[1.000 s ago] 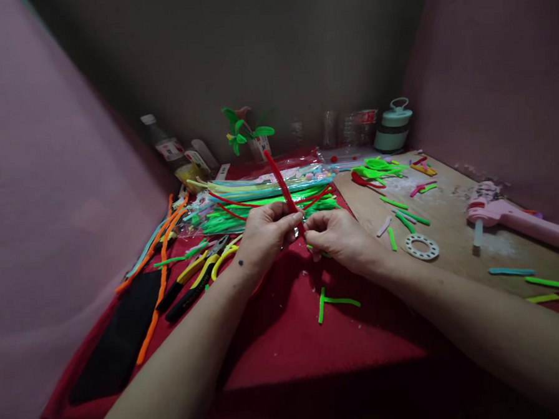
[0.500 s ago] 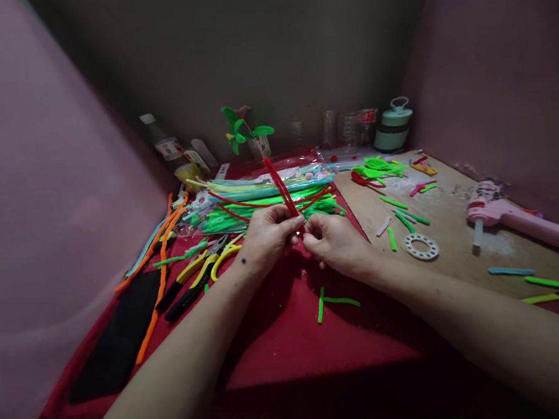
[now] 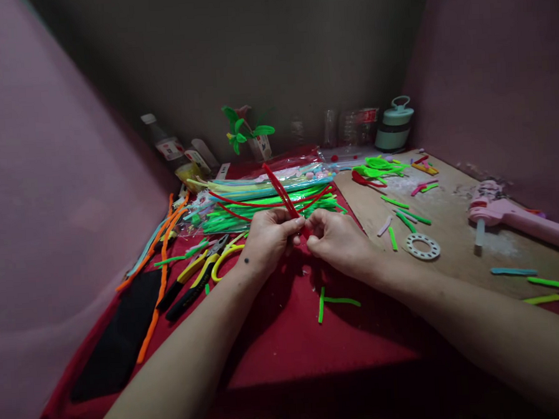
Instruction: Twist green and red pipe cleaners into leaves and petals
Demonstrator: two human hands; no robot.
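Note:
A bent red pipe cleaner (image 3: pixel 280 189) sticks up from between my hands, its two strands close together. My left hand (image 3: pixel 272 233) pinches it between thumb and fingers. My right hand (image 3: pixel 330 237) is closed at its lower end, fingertips against the red strands and nearly touching my left thumb. The very end of the red piece is hidden by the fingers. Behind the hands lie clear bags of green pipe cleaners (image 3: pixel 231 219). On the red cloth below are two short green pieces (image 3: pixel 341 300).
Pliers (image 3: pixel 196 286) and yellow-handled scissors (image 3: pixel 217 269) lie left, beside orange pipe cleaners (image 3: pixel 164 278) and a black flat item (image 3: pixel 120 336). At right, a board (image 3: pixel 449 225) carries cut pieces, a white ring (image 3: pixel 422 246) and a pink glue gun (image 3: pixel 509 213). Bottles and a pipe-cleaner plant (image 3: pixel 240 133) stand behind.
The tip of the red pipe cleaner has dropped slightly. My right hand has shifted a little at the lower end; both hands keep their hold.

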